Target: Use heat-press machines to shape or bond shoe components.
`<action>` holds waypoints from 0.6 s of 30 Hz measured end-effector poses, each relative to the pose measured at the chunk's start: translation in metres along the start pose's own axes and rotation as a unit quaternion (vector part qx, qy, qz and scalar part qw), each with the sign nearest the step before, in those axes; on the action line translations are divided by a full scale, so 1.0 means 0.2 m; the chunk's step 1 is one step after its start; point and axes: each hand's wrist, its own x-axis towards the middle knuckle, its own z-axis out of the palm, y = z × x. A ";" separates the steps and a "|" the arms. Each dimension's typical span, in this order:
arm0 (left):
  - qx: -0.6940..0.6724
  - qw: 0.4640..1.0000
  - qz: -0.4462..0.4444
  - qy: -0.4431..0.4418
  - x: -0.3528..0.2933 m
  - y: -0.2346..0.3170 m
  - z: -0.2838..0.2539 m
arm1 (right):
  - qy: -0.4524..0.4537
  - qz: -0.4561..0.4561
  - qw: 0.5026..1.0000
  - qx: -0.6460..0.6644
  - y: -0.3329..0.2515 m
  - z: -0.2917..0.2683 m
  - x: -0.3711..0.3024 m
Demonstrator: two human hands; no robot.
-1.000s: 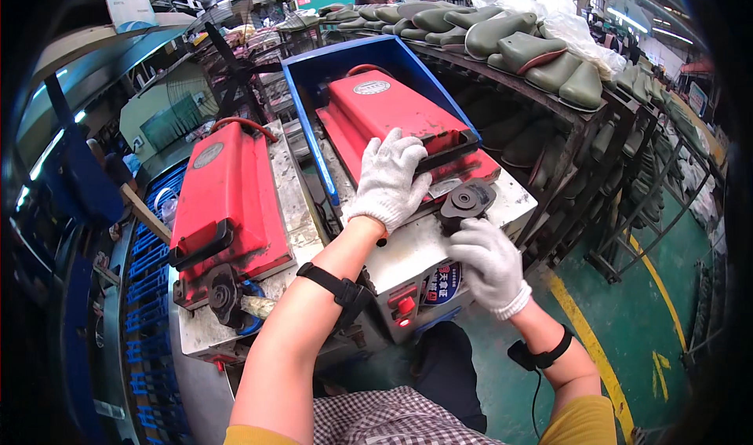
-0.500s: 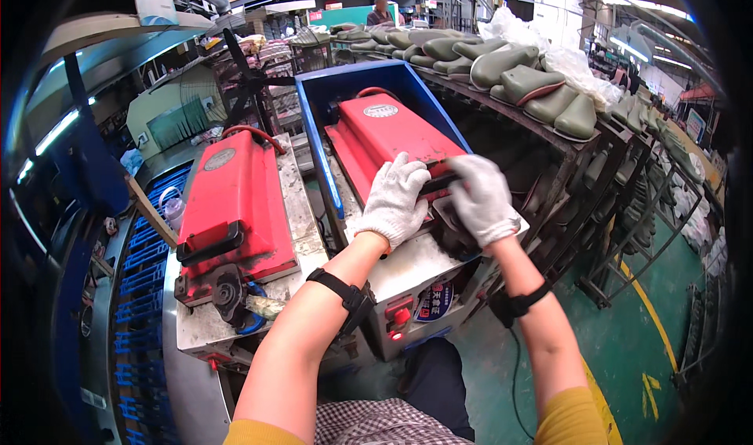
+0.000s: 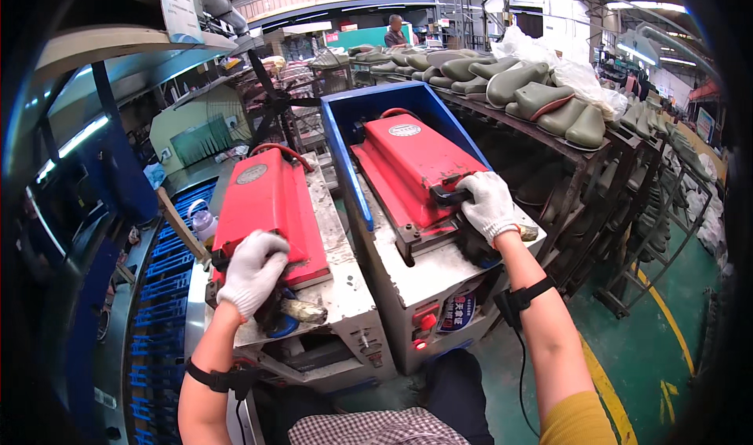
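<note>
Two red machine covers lie side by side on pale, scuffed machine bodies. My left hand (image 3: 252,272), in a white knit glove, has its fingers curled over the front end of the left red cover (image 3: 271,198), where the handle is mostly hidden under the glove. On the right red cover (image 3: 416,162), my gloved right hand (image 3: 488,207) is closed round the right side of a black handle (image 3: 449,197). That cover sits low inside a blue guard (image 3: 362,198). Below its front edge a red button (image 3: 427,322) and a small lit lamp (image 3: 420,344) show on the right machine.
Olive-green clogs (image 3: 541,100) crowd a rack top to the right, with white plastic sheeting (image 3: 584,80) behind. A blue-slatted conveyor (image 3: 169,327) runs along the left. A black fan (image 3: 274,96) stands behind the machines, and a person (image 3: 395,33) is farther back.
My left hand has left the right machine's handle and moved left onto the left cover's front end. My right hand stays at the right handle, now steady. The view has shifted slightly.
</note>
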 end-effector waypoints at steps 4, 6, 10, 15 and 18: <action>0.059 0.991 -0.060 0.102 -0.09 -0.05 -0.01 | -0.004 0.020 0.999 -0.028 -0.03 0.02 0.01; 0.201 0.963 0.044 0.176 -0.05 -0.09 -0.02 | -0.001 0.018 1.000 -0.024 -0.01 0.02 0.01; 0.247 0.952 -0.168 -0.059 0.00 -0.07 -0.11 | 0.000 0.020 1.000 -0.020 -0.01 0.01 0.00; 0.138 0.934 -0.288 -0.158 0.10 -0.04 -0.15 | 0.003 0.018 1.000 -0.004 -0.03 0.01 0.00; 0.198 0.939 -0.259 -0.107 0.08 -0.04 -0.10 | 0.001 0.017 1.000 -0.004 -0.02 0.02 0.00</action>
